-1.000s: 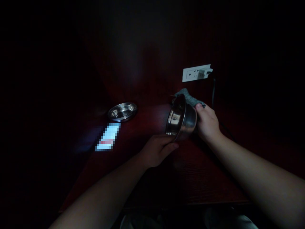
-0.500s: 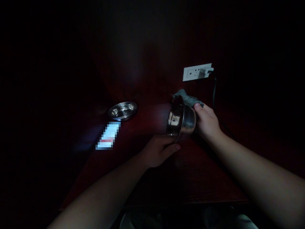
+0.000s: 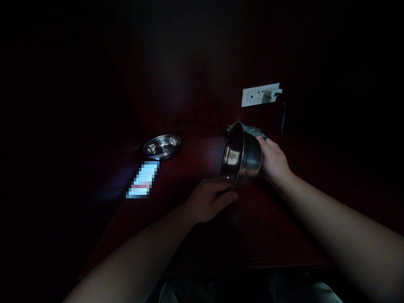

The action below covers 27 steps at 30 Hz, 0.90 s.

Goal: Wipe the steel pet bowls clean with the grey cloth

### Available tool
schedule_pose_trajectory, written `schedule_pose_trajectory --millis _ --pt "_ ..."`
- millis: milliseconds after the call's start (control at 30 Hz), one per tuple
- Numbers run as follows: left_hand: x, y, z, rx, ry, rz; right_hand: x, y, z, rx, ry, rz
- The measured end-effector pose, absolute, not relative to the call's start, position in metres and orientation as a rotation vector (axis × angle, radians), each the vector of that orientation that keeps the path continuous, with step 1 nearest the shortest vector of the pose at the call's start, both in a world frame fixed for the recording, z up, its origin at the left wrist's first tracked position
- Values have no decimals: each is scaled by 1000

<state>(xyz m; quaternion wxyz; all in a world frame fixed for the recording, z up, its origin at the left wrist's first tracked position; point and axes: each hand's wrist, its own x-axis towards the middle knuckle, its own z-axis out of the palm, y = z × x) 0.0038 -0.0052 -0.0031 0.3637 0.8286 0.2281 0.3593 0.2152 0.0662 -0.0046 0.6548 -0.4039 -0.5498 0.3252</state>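
Observation:
A steel bowl [image 3: 251, 156] is held tilted on its side above the table, its mouth facing left. My left hand [image 3: 210, 198] is closed on the lower rim, thumb outside and fingers toward the inner side. Behind the bowl, my right hand [image 3: 276, 160] is closed on a grey-green cloth [image 3: 252, 131], which lies against the far outer side of the bowl. The bowl hides most of the cloth and some of the right fingers.
A second shiny steel bowl [image 3: 162, 147], shallow-looking, sits on the dark red table [image 3: 252, 235] at the left. A lit, blurred-out screen [image 3: 143, 179] lies in front of it. A white wall socket [image 3: 260, 95] has a plug with a dark cord [image 3: 283, 120] hanging down.
My right hand and the cloth have shifted slightly down behind the bowl, so less cloth shows above the rim. The bowl has turned a little; my left hand keeps its grip.

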Motion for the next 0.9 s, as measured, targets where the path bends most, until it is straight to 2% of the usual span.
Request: schedule_pose_trajectory --millis 900 --pt "-1 7 -6 2284 455 1070 206 57 -2 -959 -1203 900"
